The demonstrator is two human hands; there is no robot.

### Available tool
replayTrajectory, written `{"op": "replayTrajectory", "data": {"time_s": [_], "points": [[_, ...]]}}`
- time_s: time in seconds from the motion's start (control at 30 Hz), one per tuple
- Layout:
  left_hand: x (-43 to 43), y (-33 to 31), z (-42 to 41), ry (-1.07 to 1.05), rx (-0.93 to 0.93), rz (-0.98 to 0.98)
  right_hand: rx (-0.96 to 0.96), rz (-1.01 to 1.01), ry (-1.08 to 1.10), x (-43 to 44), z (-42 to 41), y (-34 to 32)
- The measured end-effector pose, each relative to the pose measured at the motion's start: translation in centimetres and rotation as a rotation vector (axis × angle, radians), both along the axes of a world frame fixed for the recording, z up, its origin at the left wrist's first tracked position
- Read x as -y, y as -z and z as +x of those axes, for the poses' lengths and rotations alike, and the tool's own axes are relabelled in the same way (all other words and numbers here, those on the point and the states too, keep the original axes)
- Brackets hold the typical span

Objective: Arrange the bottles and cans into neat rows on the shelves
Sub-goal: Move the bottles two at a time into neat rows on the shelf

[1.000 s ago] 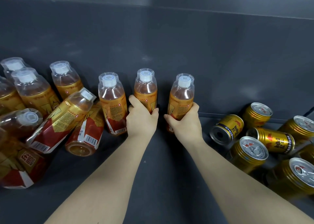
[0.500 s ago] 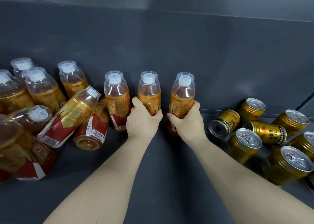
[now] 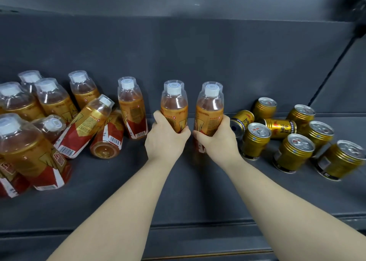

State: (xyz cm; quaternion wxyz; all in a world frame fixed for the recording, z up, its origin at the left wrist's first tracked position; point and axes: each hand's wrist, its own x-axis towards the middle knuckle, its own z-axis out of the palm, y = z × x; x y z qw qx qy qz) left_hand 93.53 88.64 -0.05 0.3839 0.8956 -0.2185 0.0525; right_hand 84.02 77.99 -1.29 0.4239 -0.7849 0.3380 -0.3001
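Note:
On a dark grey shelf [image 3: 184, 205] my left hand [image 3: 166, 140] grips an upright tea bottle [image 3: 174, 104] with an orange and red label and a white cap. Right beside it my right hand [image 3: 216, 142] grips a second upright tea bottle [image 3: 210, 106] of the same kind. The two held bottles stand close together in the middle of the shelf. A third upright bottle [image 3: 131, 108] stands apart to their left.
Several more tea bottles crowd the left side, some upright [image 3: 53, 100], two lying tipped over [image 3: 87, 126]. Several gold cans [image 3: 293, 152] cluster at the right, most upright, two on their sides [image 3: 280, 125]. The shelf's back wall [image 3: 178, 58] rises close behind.
Both hands have drawn their bottles forward and to the right, away from the third bottle, so a gap has opened on the left. The view has pulled back and shows the shelf's front edge.

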Motion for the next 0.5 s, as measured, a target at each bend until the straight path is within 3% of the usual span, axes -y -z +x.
{"op": "replayTrajectory", "data": {"time_s": [0.5], "points": [[-3.9,-0.6,-14.5,0.148,-0.011,0.082,0.044,0.014,0.071,-4.7,-15.6,-0.3]]}}
